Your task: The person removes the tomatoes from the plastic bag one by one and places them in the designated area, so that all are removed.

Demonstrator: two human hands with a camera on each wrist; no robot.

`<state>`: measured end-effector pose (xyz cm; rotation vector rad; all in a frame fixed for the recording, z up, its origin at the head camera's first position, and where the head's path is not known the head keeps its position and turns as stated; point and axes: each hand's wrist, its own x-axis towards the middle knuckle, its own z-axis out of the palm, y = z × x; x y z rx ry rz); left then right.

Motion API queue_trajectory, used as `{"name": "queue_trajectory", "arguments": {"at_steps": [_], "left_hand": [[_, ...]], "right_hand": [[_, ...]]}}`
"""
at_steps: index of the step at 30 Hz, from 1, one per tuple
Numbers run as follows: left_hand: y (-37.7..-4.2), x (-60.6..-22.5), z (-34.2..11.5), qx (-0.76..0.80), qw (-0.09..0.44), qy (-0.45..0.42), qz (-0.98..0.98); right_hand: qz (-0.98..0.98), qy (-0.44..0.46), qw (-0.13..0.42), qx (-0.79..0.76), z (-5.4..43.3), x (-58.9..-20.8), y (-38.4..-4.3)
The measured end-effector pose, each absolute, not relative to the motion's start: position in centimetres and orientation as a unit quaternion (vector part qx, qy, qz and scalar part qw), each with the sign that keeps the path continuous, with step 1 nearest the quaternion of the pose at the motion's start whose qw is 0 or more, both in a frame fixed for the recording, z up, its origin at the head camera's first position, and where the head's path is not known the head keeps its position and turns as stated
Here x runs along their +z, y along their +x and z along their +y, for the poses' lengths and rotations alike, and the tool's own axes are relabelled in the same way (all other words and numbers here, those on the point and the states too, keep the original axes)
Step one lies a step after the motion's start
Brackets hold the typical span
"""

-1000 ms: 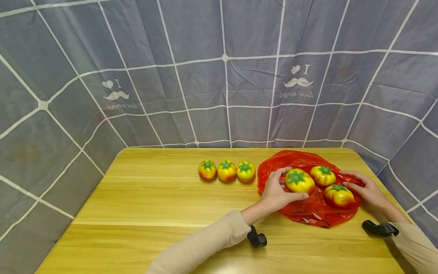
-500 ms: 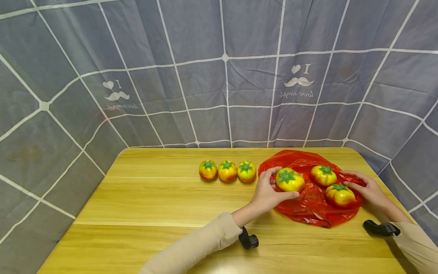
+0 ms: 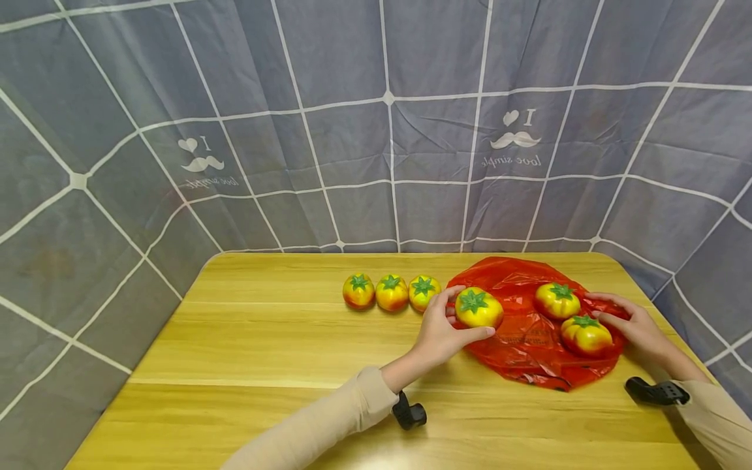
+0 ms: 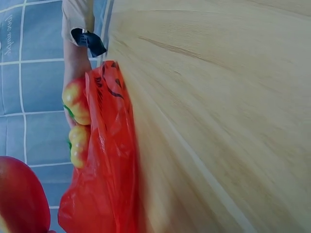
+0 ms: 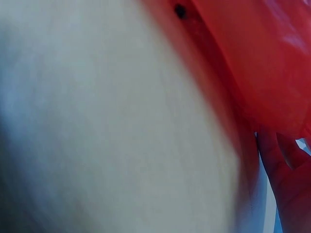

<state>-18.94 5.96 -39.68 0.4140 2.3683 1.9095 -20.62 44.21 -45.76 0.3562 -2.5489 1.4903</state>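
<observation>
While its gloss suggests a slippery skin, the yellow-red fruit (image 3: 478, 314), above the left part of the red bag (image 3: 523, 362), is probably light and stiff; it should be held round its widest girth, below the green crown (image 3: 472, 301). Left hand (image 3: 439, 335): grip clamped on the fruit, thumb on the near side. Right hand (image 3: 639, 328): at the bag's right edge; whether its grip pinches the film, likely soft and easily torn, cannot be told.

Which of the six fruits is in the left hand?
The fruit over the left side of the red bag, gripped by the left hand; three others stand in a row, two sit by the right hand.
</observation>
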Motion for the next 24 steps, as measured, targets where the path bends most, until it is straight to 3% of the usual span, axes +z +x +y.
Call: {"name": "queue_trajectory", "arguments": {"at_steps": [24], "left_hand": [[-18.5,-40.8,2.4,0.613,0.02,0.106,0.783]], "right_hand": [[-0.856,0.12,0.097,0.494,44.3,-46.0,-20.7]]}}
